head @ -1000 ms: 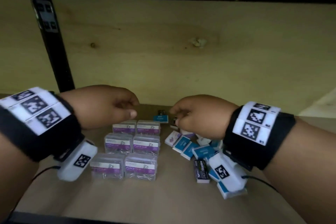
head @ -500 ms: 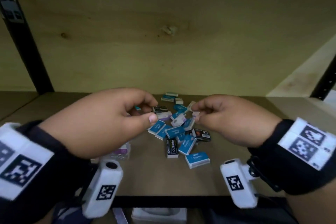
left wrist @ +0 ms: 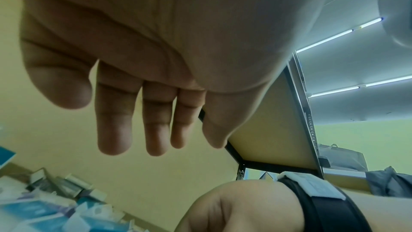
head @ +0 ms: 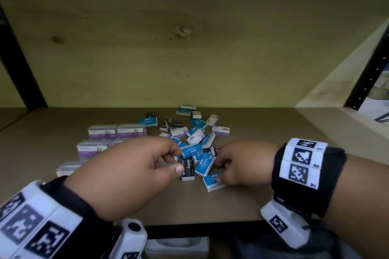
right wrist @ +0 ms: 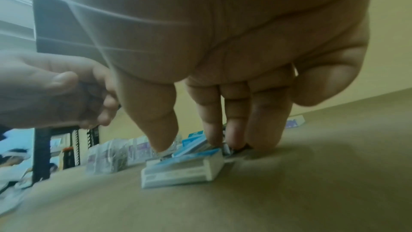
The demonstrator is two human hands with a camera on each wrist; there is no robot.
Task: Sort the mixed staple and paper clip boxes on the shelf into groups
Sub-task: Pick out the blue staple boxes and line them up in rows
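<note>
Clear paper clip boxes (head: 117,132) with purple labels stand grouped at the left of the shelf (head: 210,206). A loose pile of small blue, black and white staple boxes (head: 195,132) lies to their right. My left hand (head: 176,159) hovers over the pile's near edge, just left of a black staples box (head: 188,168). In the left wrist view its fingers (left wrist: 113,130) hang relaxed and hold nothing. My right hand (head: 219,169) reaches down into the pile. Its thumb and fairly straight fingers (right wrist: 231,130) touch down behind the nearest blue staples box (right wrist: 183,168); nothing is lifted.
A plywood back panel (head: 189,59) closes the shelf behind the boxes. Black metal uprights stand at the left (head: 19,69) and right (head: 366,69). The front edge (head: 200,229) runs just below my wrists. Bare board lies right of the pile.
Both hands have drawn back from the far boxes to the near edge of the pile. My right hand has dropped from a raised pinch onto the blue boxes. The view has shifted.
</note>
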